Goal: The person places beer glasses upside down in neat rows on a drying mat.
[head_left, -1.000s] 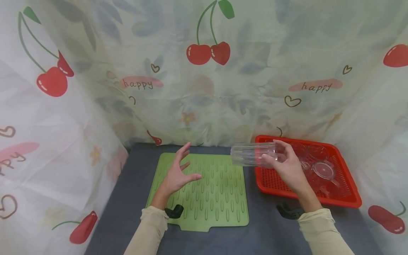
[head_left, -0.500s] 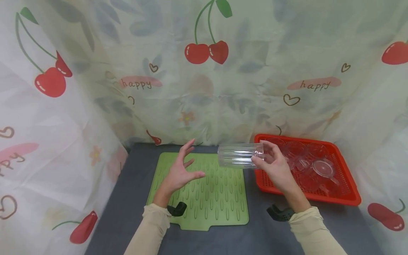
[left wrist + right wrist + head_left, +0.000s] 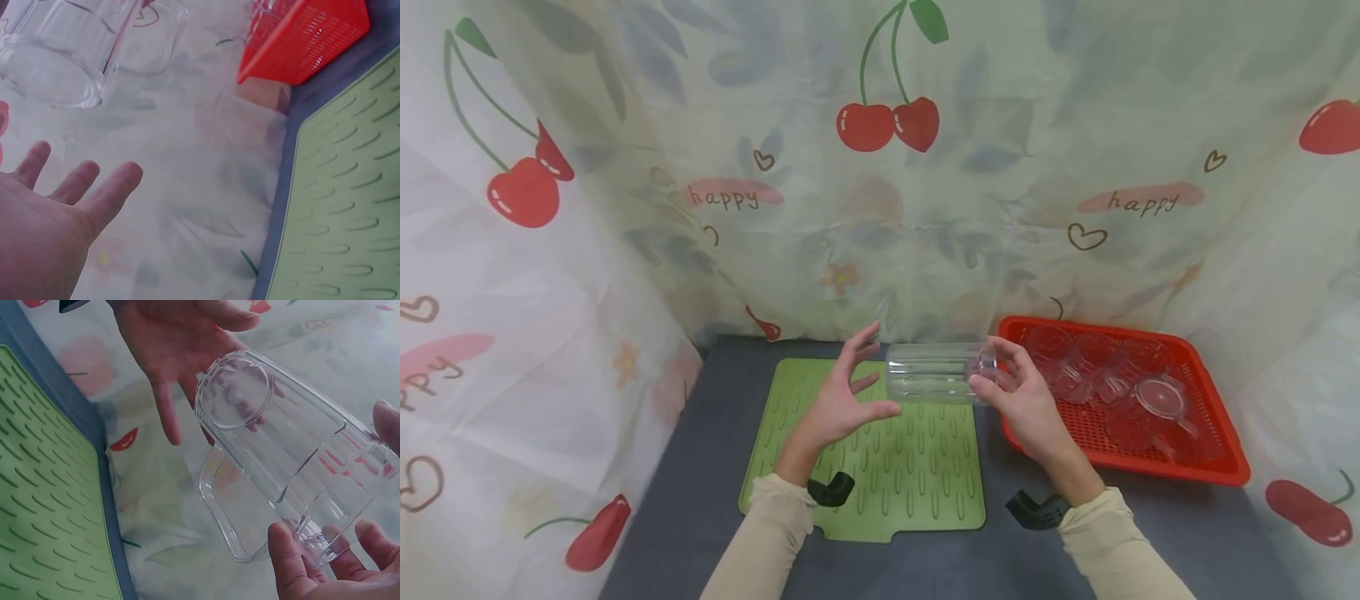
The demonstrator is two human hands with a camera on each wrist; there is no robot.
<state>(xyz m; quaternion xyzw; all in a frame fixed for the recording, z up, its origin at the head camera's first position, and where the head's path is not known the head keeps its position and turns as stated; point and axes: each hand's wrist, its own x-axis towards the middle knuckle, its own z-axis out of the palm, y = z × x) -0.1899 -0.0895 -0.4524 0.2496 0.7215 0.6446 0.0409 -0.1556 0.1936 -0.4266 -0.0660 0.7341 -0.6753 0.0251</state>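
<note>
A clear ribbed pitcher (image 3: 934, 373) is held on its side above the green mat (image 3: 887, 467). My right hand (image 3: 1028, 407) grips it round the rim end, fingers and thumb on opposite sides. Its flat base faces left, and the right wrist view shows a clear handle (image 3: 220, 515) on its side. My left hand (image 3: 841, 402) is spread open by the base (image 3: 240, 394), thumb and fingers apart. In the left wrist view a gap shows between the left fingers (image 3: 106, 197) and the pitcher.
To the right stands a red basket (image 3: 1213, 417) with several clear cups (image 3: 1161, 398) in it, some with handles. A dark cloth (image 3: 700, 467) covers the table. Printed curtains (image 3: 880, 242) close in the back and both sides.
My right hand has carried the pitcher left from over the basket's edge to above the mat. The left hand has shifted slightly right, so its fingers are now near the base.
</note>
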